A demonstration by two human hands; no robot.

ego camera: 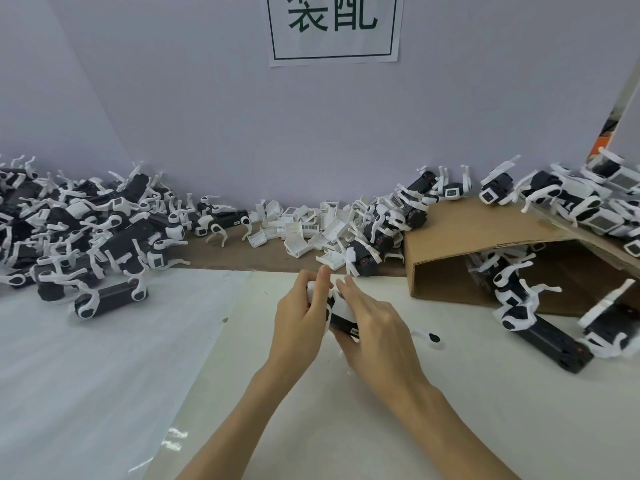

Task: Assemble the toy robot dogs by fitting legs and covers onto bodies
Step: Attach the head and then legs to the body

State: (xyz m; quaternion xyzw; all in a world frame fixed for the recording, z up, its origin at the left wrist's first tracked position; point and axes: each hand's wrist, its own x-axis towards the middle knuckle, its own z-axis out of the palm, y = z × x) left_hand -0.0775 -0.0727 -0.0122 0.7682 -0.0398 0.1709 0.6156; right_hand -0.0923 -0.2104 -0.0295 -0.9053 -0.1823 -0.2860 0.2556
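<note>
Two hands meet over the white tabletop [346,427], sharing one toy dog body [341,322], black with white parts. The left hand [299,320] wraps its curled fingers [322,285] round the body's left end; the right hand [374,323] lies over its right side, fingers [346,289] nearly straight, and whether they grip cannot be told. One loose white leg [429,337] lies just right of that hand. Farther back: one cardboard box [485,233] on its side, one heap of white covers [304,223], and two piles of dogs, left [79,230] and right [571,199], too tangled to count.
</note>
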